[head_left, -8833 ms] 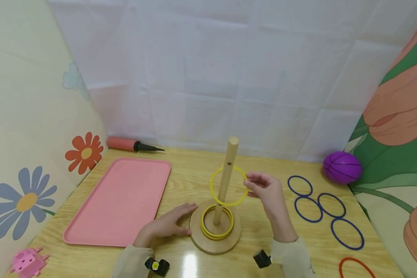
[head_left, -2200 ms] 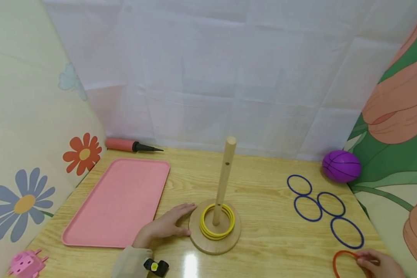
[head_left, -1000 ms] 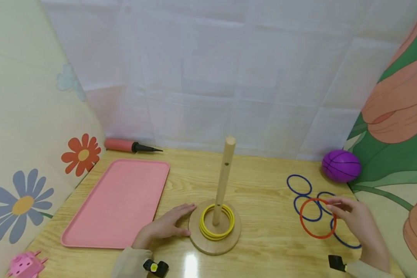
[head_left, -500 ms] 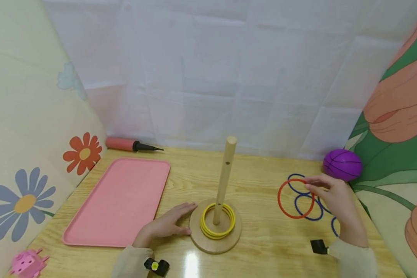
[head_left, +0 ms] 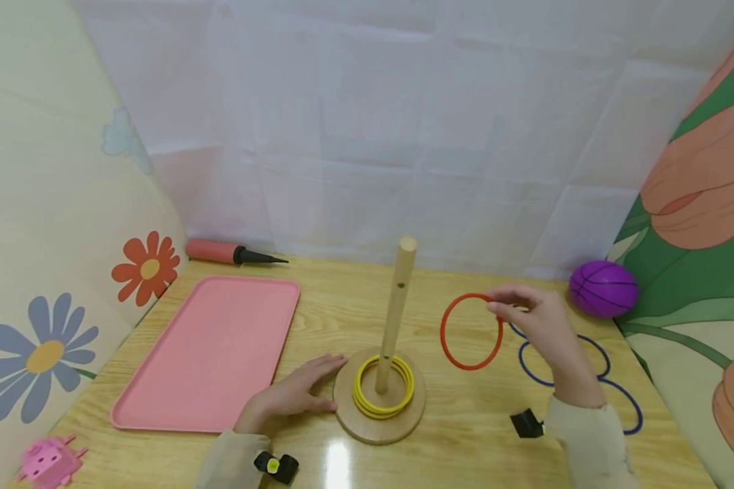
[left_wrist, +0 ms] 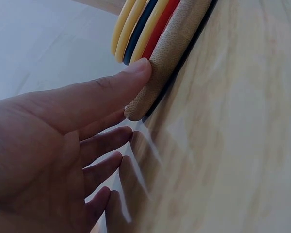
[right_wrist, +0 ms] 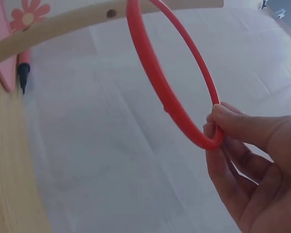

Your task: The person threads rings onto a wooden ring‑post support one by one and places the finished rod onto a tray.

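Observation:
My right hand [head_left: 544, 333] pinches a red ring [head_left: 443, 333] by its right edge, in the air to the right of the wooden post [head_left: 395, 305]. In the right wrist view, thumb and fingertips of the hand [right_wrist: 257, 155] close on the red ring [right_wrist: 157, 80]. Around the post's foot lie stacked yellow rings [head_left: 357, 401] on a round wooden base [head_left: 376, 433]. The left wrist view shows yellow, dark blue and red rings [left_wrist: 157, 31] in that stack. My left hand [head_left: 290, 395] touches the base's left edge, thumb on the rim [left_wrist: 145, 99], fingers spread.
Several blue rings [head_left: 633, 407] lie at the right, partly behind my right hand and arm. A purple ball [head_left: 603, 289] sits at the back right. At left are a pink tray [head_left: 211, 353], a red and black pump [head_left: 214, 251] and a pink toy [head_left: 50, 462].
The right hand picked up the red ring from the front right and carried it left and back, toward the post. A yellow ring held earlier now lies on the stack. The left hand stays put.

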Available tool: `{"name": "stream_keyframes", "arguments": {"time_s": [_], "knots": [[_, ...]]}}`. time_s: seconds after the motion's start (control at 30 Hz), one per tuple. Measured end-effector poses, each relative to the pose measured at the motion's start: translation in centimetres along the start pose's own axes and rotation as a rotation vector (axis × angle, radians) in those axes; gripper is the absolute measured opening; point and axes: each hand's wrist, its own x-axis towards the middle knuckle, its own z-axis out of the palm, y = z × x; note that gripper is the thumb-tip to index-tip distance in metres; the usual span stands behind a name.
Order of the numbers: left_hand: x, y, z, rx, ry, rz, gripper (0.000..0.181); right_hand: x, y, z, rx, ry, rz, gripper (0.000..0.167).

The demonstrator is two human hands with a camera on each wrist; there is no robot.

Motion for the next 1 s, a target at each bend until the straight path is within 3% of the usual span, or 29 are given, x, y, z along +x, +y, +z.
{"name": "stream_keyframes", "arguments": {"time_s": [0.23,0.5,0.63,0.8,1.0], "knots": [[0.0,0.1,0.0,-0.004,0.006,0.004,0.081,0.9,-2.7,0.7,0.248,0.075,-0.097,0.012],[-0.1,0.1,0.1,-0.002,0.007,0.005,0.081,1.9,-5.5,1.9,0.435,0.169,0.014,0.015],[0.0,0.0,0.0,0.001,0.006,0.005,0.081,2.4,-6.7,2.8,0.520,0.223,0.021,0.023],[0.0,0.0,0.0,0.002,0.006,0.004,0.081,2.9,-7.7,3.8,0.595,0.270,0.022,0.025],[0.1,-0.1,0.0,-0.004,0.003,0.003,0.081,3.0,-8.0,4.9,0.593,0.272,0.053,0.020]]}}
